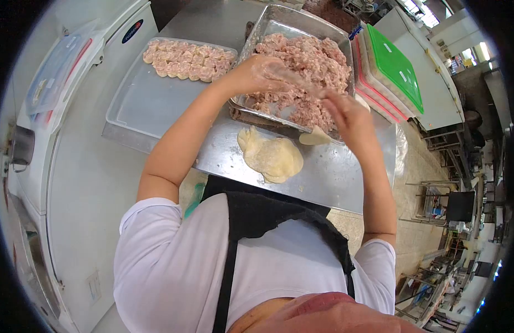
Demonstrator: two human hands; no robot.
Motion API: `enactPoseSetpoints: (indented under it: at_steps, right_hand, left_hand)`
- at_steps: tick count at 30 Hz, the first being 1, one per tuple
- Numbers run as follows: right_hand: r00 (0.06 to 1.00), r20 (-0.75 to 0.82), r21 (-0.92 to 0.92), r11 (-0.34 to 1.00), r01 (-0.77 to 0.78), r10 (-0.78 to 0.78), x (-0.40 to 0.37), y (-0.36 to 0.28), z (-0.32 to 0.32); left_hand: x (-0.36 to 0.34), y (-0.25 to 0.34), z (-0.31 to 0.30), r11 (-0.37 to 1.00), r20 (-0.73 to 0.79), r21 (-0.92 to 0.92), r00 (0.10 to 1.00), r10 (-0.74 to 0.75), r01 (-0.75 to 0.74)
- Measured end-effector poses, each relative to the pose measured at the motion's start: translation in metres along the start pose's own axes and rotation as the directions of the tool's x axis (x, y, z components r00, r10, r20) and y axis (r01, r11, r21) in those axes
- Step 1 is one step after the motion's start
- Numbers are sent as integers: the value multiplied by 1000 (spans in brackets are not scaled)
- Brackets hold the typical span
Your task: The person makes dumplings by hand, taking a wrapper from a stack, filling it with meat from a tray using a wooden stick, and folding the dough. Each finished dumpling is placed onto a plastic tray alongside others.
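Observation:
A deep metal pan (293, 15) holds a large heap of raw minced meat (315, 58). Over its left part is my left hand (262, 75), fingers curled; what lies in them is blurred. My right hand (348, 114), above the pan's near right corner, is closed on a narrow pale tool (301, 83), smeared by motion, that reaches across to the left hand. A floury pile of thin dough wrappers (273, 158) lies on the metal table in front of the pan. One loose wrapper (315, 137) rests against the pan's near edge.
At the left, a translucent plastic tray (140, 105) carries rows of meat-filled dumplings (193, 62) along its far side. Stacked containers with a green lid (393, 66) stand right of the pan. A white appliance (85, 150) flanks the metal table (334, 177) on the left.

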State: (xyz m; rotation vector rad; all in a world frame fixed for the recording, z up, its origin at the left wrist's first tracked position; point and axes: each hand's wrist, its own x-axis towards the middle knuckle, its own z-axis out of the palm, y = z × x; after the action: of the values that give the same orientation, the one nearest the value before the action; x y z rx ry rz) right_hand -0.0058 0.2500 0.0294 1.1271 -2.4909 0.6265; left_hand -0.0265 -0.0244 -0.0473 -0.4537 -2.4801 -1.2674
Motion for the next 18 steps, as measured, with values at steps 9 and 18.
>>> enactPoseSetpoints:
  at_steps: [9,18]
  right_hand:
    - [975,214,-60,997,-55,66,24,-4,16]
    - [903,61,292,858,-423,425,-16,103,77]
  left_hand:
    - [-7,-2,-24,967,60,-256,997,38,-22]
    - [-61,-77,-141,907,-83,-5,904,-420,421]
